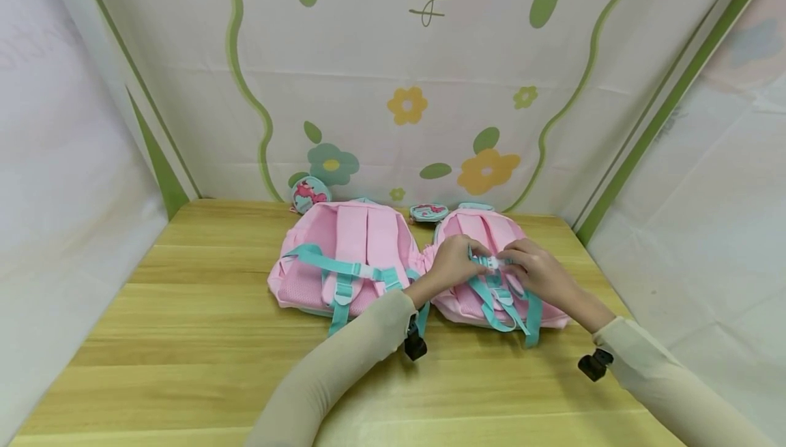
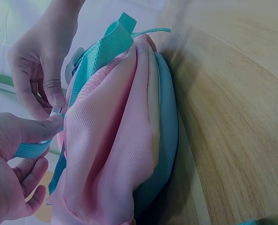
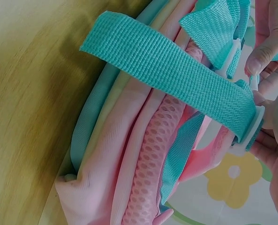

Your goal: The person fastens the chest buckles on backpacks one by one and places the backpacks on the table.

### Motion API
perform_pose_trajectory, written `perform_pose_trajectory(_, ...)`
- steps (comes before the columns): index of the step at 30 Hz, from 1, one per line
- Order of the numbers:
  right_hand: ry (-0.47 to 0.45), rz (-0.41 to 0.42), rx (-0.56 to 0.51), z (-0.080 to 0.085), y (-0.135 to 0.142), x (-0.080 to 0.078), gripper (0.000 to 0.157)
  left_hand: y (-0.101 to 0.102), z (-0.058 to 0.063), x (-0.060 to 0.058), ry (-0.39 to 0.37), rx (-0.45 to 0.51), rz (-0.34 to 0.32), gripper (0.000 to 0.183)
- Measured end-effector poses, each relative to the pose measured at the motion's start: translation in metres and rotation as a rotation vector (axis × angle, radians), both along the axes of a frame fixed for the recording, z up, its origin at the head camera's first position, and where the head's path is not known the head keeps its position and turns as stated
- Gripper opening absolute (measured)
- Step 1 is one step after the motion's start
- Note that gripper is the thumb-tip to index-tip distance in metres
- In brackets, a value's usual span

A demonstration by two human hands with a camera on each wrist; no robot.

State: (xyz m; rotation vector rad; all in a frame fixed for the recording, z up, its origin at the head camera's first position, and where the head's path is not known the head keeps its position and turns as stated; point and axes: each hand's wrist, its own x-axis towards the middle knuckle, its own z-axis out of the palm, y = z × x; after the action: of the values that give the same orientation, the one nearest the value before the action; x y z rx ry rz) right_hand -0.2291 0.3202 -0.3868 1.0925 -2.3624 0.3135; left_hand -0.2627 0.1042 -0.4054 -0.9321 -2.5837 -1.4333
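A pink backpack (image 1: pixel 454 297) with turquoise straps lies back-side up on the right. Above its back panel, my left hand (image 1: pixel 453 263) pinches a turquoise strap (image 2: pixel 33 150) near a white buckle (image 1: pixel 493 263). From the other side my right hand (image 1: pixel 540 275) pinches the buckle's other part, with a loose turquoise strap end (image 3: pixel 153 65) hanging off it. The fingertips of both hands nearly meet. Whether the buckle halves are joined is hard to tell, since fingers cover part of them.
To the left lies a second pink backpack (image 1: pixel 353 228), a turquoise strap with a white buckle (image 1: pixel 366 271) running across it. Two small round pouches, one left (image 1: pixel 310 193) and one right (image 1: pixel 428 212), sit behind the bags. A flower-printed cloth (image 1: pixel 368 44) stands behind the wooden table (image 1: pixel 184 338).
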Motion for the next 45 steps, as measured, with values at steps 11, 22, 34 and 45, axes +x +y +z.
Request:
perform_pose_trajectory(11,0.005,-0.006,-0.016,0.0001,-0.0012,-0.0006,0.031,-0.0005,0.0041,0.0023,-0.010,0.006,0.007,0.025)
perform_pose_trajectory(22,-0.021,-0.011,-0.038,0.0006,-0.0014,0.0002,0.033,0.0010,0.0031,0.0026,0.008,0.026,-0.001,0.026)
perform_pose_trajectory(34,-0.026,-0.024,-0.047,0.0008,-0.0032,0.0006,0.034,0.0027,0.0051,0.0044,0.049,0.020,0.023,0.028)
perform_pose_trajectory(45,-0.051,-0.025,-0.027,0.0013,-0.0044,0.0000,0.034,0.0015,0.0038,0.0053,0.022,0.033,0.013,0.029)
